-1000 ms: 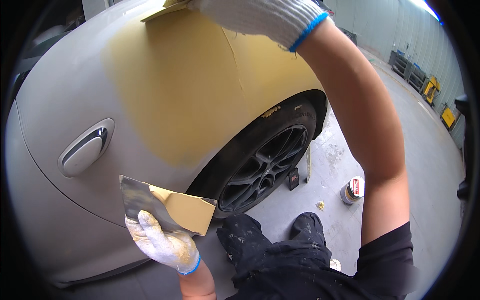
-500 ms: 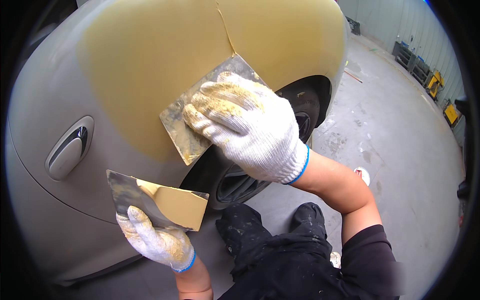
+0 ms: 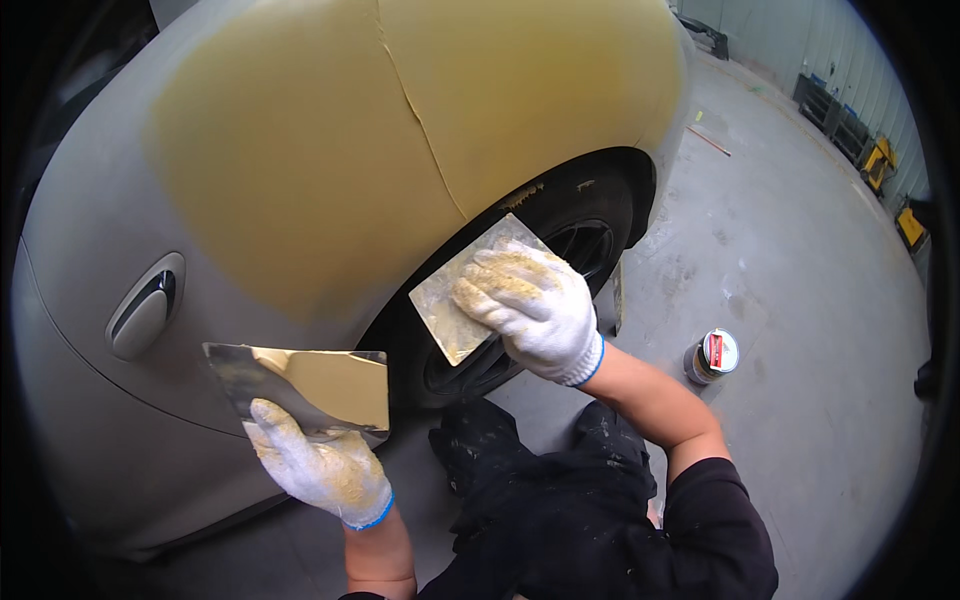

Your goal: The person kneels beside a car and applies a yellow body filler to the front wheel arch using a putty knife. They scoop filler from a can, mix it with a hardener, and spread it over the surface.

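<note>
My gloved right hand (image 3: 535, 310) grips a flat square filler spreader (image 3: 440, 305) in front of the car's wheel, just below the arch edge. Yellowish smears mark its blade and the glove's fingers. Lower left, my gloved left hand (image 3: 320, 465) holds a second metal plate (image 3: 235, 375), with a smooth layer of cream-yellow filler (image 3: 335, 385) spread on it. Yellow filler coats a broad patch of the car's rear panel (image 3: 300, 170). A thin raised ridge of filler (image 3: 415, 115) runs down that patch to the arch.
Left of the patch is the door handle (image 3: 145, 310). The tyre (image 3: 600, 195) fills the wheel arch. On the grey floor to the right stands a can (image 3: 712, 355) with a red item on top. Black and yellow equipment (image 3: 880, 163) lines the far wall.
My right hand has moved down with the spreader, off the panel to in front of the wheel. The filler ridge now reaches down to the arch edge. My left hand's plate has tilted slightly.
</note>
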